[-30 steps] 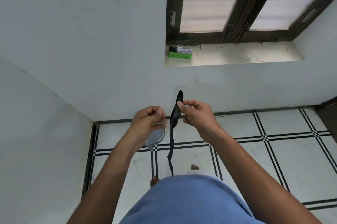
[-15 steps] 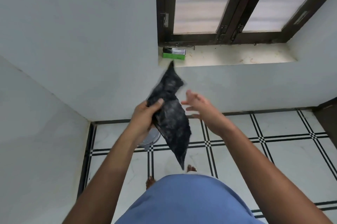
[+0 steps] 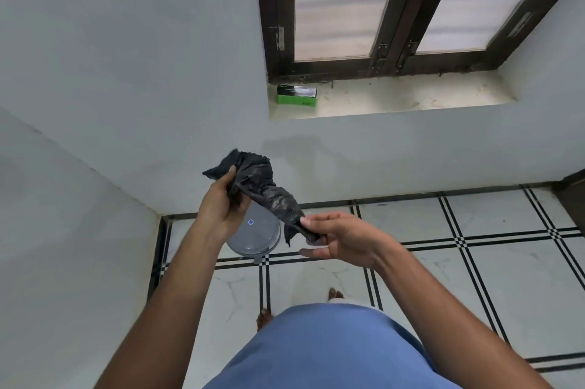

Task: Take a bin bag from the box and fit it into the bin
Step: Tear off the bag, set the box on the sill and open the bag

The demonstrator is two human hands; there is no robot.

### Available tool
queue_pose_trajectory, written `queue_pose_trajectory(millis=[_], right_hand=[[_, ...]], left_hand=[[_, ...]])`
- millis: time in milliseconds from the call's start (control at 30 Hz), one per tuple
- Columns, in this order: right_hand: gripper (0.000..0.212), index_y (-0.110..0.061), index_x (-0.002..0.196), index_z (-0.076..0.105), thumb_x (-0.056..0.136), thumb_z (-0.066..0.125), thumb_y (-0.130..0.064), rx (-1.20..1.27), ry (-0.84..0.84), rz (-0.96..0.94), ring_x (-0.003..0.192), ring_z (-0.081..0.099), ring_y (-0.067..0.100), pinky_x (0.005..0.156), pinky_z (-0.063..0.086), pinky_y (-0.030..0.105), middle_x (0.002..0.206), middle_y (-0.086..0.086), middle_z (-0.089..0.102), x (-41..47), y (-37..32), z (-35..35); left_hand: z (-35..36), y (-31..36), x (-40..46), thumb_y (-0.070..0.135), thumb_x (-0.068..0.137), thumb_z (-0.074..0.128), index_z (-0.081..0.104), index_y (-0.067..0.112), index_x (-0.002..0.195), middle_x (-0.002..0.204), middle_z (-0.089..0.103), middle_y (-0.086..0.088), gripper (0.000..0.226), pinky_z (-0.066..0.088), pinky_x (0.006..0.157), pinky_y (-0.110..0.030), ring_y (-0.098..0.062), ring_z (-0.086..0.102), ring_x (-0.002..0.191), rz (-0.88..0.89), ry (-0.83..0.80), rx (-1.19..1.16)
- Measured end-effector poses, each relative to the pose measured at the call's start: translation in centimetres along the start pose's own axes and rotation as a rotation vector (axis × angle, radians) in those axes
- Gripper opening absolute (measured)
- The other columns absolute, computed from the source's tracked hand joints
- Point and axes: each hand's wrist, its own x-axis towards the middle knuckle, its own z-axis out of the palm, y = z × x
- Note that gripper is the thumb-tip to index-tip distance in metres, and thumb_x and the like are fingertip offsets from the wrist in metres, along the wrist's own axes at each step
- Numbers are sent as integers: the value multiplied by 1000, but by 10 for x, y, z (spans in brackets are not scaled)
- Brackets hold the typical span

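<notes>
A crumpled black bin bag (image 3: 264, 186) stretches between both hands at chest height. My left hand (image 3: 223, 205) grips its upper end, thumb pressed on the plastic. My right hand (image 3: 340, 238) pinches the lower end between thumb and fingers. Directly below the hands stands a small grey bin (image 3: 254, 238) with a closed lid and a blue dot, on the tiled floor near the wall corner; my left hand hides part of it. The green and black bag box (image 3: 297, 95) lies on the window sill's left end.
White walls meet in a corner at the left. A dark-framed window (image 3: 392, 8) sits above the sill (image 3: 411, 97). The floor is white tile with black lines. My bare feet (image 3: 264, 317) and blue clothing are at the bottom. A dark door edge (image 3: 573, 198) is at the right.
The bag was a thin strip pinched by my right hand, then flapped open in the left hand alone. Now my right hand has caught its lower end again, and the bag hangs bunched between both hands.
</notes>
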Motion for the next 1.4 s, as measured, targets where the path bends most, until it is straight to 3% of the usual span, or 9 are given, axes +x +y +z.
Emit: queue_pose_trajectory(millis=[133,200,267,367,433,700,1067,1233,1400], right_hand=[[23,-19,78,74,89,93,-28,-21,232,-127,75,63,12,88,66,36,89,3,71,1,-11,-1],[40,-23,70,61,80,96,-38,-77,328,-205,78,68,14,87,66,36,84,1,71,2,-14,-2],[49,-24,70,54,73,97,-47,-149,369,-272,80,71,15,88,67,39,78,-1,70,4,-19,-1],[51,-23,72,52,75,93,-53,-152,379,-327,69,68,14,76,64,33,72,0,67,4,-29,5],[55,-23,71,52,72,92,-61,-147,395,-339,61,59,15,68,61,30,71,3,64,5,-34,7],[77,-15,137,61,84,87,-64,-115,526,-262,93,81,22,83,70,38,128,6,74,-1,-35,11],[22,-11,103,80,104,79,-33,-172,442,-375,88,74,9,94,55,33,96,-5,80,11,-25,12],[13,-17,102,74,108,72,-28,310,400,-341,98,77,19,98,60,39,102,3,82,8,-25,-6],[21,-13,104,73,113,62,-27,456,360,-274,86,75,21,84,65,37,97,8,76,15,-24,-9]], left_hand=[[-4,-7,-8,55,90,80,56,20,135,135,56,-18,62,63,97,-53,-38,67,119,-131,256,308],[2,-24,-20,55,85,84,47,24,146,147,46,-9,79,59,103,-50,-32,60,128,254,462,648],[18,-35,-39,53,86,86,56,34,135,137,58,9,60,58,96,-39,-17,62,119,672,250,900],[41,-42,-56,49,84,91,71,43,116,110,76,19,38,61,79,-26,-5,71,97,602,-268,1197],[45,-44,-55,37,90,88,80,33,102,92,80,11,15,61,78,-33,-6,73,84,608,-310,1252],[36,-42,-50,13,109,63,74,4,101,86,82,-9,15,65,71,-27,-17,77,67,245,-146,570],[17,-48,-53,13,104,71,73,11,104,95,80,-3,3,63,90,-34,-23,80,95,207,-175,614],[1,-44,-41,7,111,49,65,12,97,98,77,-7,22,57,97,-39,-23,75,97,55,-124,-14],[1,-39,-43,26,111,59,72,-2,113,111,76,-18,31,55,108,-45,-30,74,106,30,-208,134]])
